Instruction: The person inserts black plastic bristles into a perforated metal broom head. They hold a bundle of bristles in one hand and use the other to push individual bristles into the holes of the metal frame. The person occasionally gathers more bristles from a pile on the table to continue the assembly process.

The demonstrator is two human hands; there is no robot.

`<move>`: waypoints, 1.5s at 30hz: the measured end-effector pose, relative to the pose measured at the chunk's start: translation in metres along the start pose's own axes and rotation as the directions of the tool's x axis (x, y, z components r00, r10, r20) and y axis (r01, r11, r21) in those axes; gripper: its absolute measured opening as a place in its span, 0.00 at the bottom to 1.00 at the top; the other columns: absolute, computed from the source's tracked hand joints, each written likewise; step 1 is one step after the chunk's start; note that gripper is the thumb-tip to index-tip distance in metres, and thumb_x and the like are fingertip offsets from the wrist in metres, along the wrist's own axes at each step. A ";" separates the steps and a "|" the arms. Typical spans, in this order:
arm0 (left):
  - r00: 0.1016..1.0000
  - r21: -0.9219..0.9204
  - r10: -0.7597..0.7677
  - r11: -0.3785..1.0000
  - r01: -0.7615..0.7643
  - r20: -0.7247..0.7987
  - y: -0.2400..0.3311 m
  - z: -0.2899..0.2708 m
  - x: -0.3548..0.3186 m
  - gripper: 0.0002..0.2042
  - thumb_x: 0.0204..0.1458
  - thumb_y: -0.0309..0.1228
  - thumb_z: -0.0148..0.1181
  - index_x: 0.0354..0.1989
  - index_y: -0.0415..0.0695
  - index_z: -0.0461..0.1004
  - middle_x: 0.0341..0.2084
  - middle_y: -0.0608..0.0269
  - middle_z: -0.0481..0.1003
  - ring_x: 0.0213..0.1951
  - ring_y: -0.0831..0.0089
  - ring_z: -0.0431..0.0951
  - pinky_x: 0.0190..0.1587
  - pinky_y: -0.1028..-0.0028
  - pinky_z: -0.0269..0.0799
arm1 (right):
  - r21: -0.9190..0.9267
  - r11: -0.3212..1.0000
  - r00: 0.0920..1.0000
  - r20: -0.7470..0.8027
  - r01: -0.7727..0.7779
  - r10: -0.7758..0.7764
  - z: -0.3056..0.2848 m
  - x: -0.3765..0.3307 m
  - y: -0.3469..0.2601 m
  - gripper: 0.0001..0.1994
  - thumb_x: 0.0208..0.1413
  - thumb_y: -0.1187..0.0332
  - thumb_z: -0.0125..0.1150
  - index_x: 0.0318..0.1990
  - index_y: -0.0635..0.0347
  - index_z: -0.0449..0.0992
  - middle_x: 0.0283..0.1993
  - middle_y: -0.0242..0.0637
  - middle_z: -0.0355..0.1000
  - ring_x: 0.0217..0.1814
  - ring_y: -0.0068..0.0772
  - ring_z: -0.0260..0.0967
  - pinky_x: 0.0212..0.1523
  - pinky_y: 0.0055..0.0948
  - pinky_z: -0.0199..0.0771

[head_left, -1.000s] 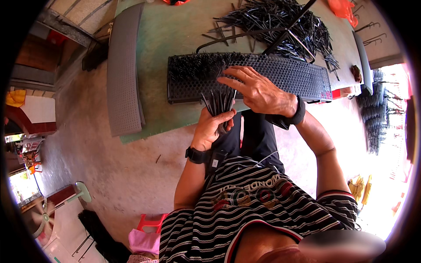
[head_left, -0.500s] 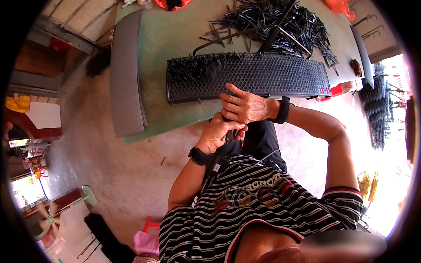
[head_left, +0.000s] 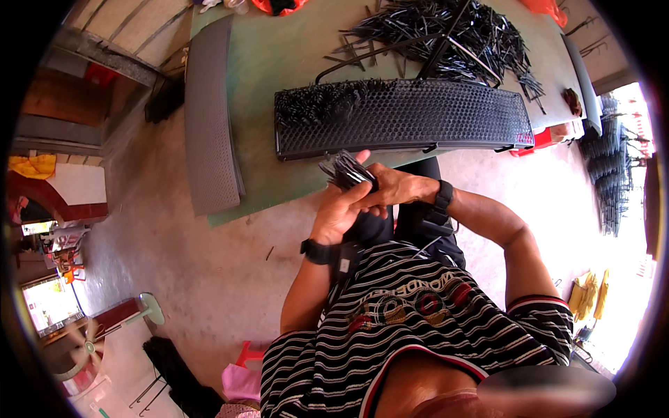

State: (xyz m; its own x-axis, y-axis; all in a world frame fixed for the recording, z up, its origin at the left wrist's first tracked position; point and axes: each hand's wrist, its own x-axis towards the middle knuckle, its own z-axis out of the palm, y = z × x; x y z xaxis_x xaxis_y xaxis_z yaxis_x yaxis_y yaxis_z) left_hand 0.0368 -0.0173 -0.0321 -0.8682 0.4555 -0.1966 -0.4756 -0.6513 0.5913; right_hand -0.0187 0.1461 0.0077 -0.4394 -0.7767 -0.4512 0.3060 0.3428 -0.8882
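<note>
In front of my lap, my left hand (head_left: 336,213) is closed round a bundle of thin black strips (head_left: 346,169), whose loose ends fan out toward the upper left. My right hand (head_left: 396,187) meets it from the right, its fingers closed about the bundle's near part with one finger stretched out beyond it. Just past my hands a long black perforated panel (head_left: 432,118) stands tilted on the green table. Tufts of black strips (head_left: 317,106) fill the holes at its left end; the holes further right are bare.
A large heap of loose black strips (head_left: 446,35) lies behind the panel, under thin black metal bars (head_left: 390,52). Grey perforated sheets (head_left: 211,125) are stacked at the left of the green table (head_left: 254,174). A brown object (head_left: 573,102) lies at its right end.
The bundle of black strips has come into view above my left hand. My right hand has turned and lowered, from lying over the left hand to gripping beside it.
</note>
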 end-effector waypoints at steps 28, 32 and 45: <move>0.898 0.098 0.063 0.995 -0.022 -0.436 0.006 0.028 0.027 0.10 0.48 0.24 0.61 0.39 0.38 0.74 0.25 0.60 0.76 0.19 0.71 0.75 0.20 0.76 0.71 | 0.121 0.962 0.858 -0.490 0.244 -0.155 -0.049 -0.001 -0.004 0.15 0.57 0.65 0.56 0.44 0.69 0.73 0.29 0.31 0.73 0.23 0.16 0.66 0.22 0.16 0.66; 0.869 0.062 0.059 0.998 -0.033 -0.490 0.004 0.031 0.032 0.10 0.48 0.25 0.61 0.38 0.38 0.74 0.26 0.59 0.77 0.20 0.70 0.77 0.21 0.75 0.73 | 0.282 0.937 0.856 -0.516 0.208 -0.034 -0.045 -0.005 -0.010 0.11 0.55 0.68 0.58 0.38 0.69 0.76 0.28 0.32 0.73 0.23 0.16 0.66 0.21 0.16 0.68; 0.804 0.153 0.096 0.988 -0.007 -0.587 0.001 0.035 0.035 0.06 0.44 0.21 0.63 0.32 0.35 0.75 0.23 0.58 0.75 0.19 0.68 0.76 0.18 0.74 0.71 | -0.576 0.745 0.228 -0.718 0.337 -0.658 -0.088 0.008 -0.043 0.10 0.51 0.75 0.60 0.38 0.65 0.65 0.26 0.42 0.74 0.28 0.28 0.76 0.26 0.23 0.73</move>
State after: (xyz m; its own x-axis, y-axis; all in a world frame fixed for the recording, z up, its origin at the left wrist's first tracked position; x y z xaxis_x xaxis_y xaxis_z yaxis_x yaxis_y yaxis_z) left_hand 0.0109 0.0192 -0.0106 -0.8267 -0.0530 -0.5602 -0.4426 -0.5535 0.7055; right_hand -0.1098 0.1717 0.0344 -0.9078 -0.0232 0.4187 -0.4061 0.2981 -0.8638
